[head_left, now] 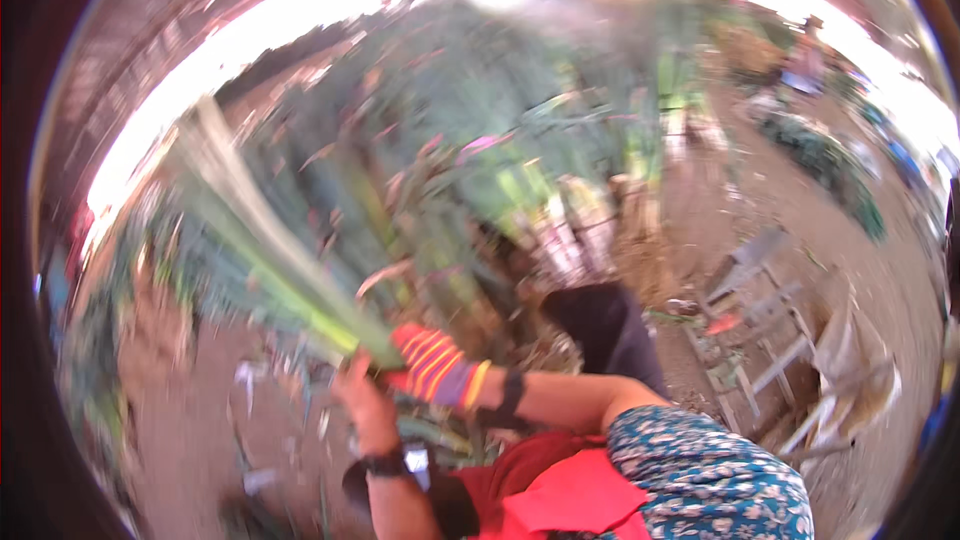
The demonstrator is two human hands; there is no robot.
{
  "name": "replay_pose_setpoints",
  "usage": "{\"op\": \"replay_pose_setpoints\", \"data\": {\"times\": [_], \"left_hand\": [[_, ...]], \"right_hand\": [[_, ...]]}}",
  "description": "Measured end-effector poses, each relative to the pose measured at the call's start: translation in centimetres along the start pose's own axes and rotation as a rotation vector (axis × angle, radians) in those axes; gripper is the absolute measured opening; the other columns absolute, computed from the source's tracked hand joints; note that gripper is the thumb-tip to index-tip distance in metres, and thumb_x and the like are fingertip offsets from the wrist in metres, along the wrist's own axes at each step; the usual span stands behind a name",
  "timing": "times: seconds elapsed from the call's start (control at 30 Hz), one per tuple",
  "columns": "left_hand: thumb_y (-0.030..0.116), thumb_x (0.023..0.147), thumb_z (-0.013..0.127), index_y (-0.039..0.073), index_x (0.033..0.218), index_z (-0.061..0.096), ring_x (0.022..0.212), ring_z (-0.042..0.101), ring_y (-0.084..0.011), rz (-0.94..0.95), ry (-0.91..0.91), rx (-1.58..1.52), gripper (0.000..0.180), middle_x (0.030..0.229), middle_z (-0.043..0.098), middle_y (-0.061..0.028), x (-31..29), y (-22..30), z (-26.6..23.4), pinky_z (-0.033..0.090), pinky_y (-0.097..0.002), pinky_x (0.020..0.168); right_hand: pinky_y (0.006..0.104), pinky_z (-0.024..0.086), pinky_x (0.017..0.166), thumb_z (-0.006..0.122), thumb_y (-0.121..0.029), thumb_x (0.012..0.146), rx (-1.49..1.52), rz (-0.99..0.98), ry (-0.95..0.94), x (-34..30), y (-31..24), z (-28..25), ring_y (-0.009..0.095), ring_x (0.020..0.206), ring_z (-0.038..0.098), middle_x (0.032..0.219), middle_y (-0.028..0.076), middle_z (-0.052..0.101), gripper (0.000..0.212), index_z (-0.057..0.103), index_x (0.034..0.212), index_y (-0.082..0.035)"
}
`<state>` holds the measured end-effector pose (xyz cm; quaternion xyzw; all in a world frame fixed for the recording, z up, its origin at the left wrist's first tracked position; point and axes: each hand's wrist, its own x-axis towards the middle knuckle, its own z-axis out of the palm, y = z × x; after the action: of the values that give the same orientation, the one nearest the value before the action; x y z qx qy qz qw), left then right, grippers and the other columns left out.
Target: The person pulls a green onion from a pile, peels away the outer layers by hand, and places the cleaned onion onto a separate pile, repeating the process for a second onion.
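A long leek, with green leaves and a paler stretch, slants up to the left from my hands. My bare left hand, with a dark watch at the wrist, is closed round its lower part. My right hand, in a striped orange, yellow and purple glove, closes on the same lower end from the right side. The end itself is covered by my fingers. Motion smears the leaves, so I cannot tell whether it is one stalk or more.
A large heap of leeks stretches across in front of me, with pale bundled ends at its near side. To the right, a wooden frame stands beside a pale sack on bare soil. Another person is far off at the upper right.
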<state>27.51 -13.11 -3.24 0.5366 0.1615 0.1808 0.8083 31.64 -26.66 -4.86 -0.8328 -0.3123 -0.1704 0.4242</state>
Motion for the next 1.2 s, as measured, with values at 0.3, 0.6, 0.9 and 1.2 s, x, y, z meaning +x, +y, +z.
{"op": "replay_pose_setpoints", "data": {"times": [0.3, 0.6, 0.9, 1.2], "left_hand": [[0.003, 0.08, 0.062, -0.005, 0.1, 0.06, 0.068, 0.064, -0.02, 0.039, 0.063, -0.154, 0.021, 0.087, 0.065, -0.0099, 0.1, -1.8, 0.5, 0.054, -0.0322, 0.064], [0.044, 0.094, 0.046, -0.001, 0.109, 0.052, 0.084, 0.059, -0.0247, 0.16, -0.092, -0.422, 0.048, 0.094, 0.059, -0.0126, 0.5, 1.8, -1.8, 0.05, -0.0419, 0.078], [0.081, 0.076, 0.027, 0.003, 0.097, 0.052, 0.07, 0.054, -0.025, -0.067, -0.268, -0.656, 0.085, 0.08, 0.054, -0.0097, -0.5, 2.3, -0.6, 0.047, -0.0418, 0.071], [0.033, 0.087, 0.059, -0.001, 0.11, 0.053, 0.083, 0.063, -0.0247, 0.136, 0.001, -0.347, 0.041, 0.095, 0.063, -0.0122, -1.8, 2.1, -1.1, 0.05, -0.0398, 0.078]], "right_hand": [[0.0438, 0.045, 0.055, 0.072, -0.018, 0.069, -0.009, -0.107, -0.045, -3.8, -2.8, -1.6, 0.037, 0.067, 0.056, 0.077, 0.016, 0.057, 0.034, 0.054, 0.094, -0.004], [0.0408, 0.05, 0.066, 0.07, -0.02, 0.073, 0.133, 0.326, -0.444, -8.8, 10.2, -4.6, 0.037, 0.076, 0.062, 0.084, 0.021, 0.063, 0.037, 0.058, 0.1, 0.0], [0.0329, 0.048, 0.067, 0.067, -0.02, 0.078, -0.145, -0.295, -0.5, -3.8, 4.6, -4.4, 0.032, 0.077, 0.062, 0.087, 0.014, 0.064, 0.039, 0.056, 0.11, -0.001], [0.039, 0.049, 0.068, 0.073, -0.029, 0.073, 0.041, 0.028, -0.421, -4.3, 1.4, -1.9, 0.034, 0.079, 0.062, 0.094, 0.017, 0.062, 0.055, 0.051, 0.115, 0.0]]}}
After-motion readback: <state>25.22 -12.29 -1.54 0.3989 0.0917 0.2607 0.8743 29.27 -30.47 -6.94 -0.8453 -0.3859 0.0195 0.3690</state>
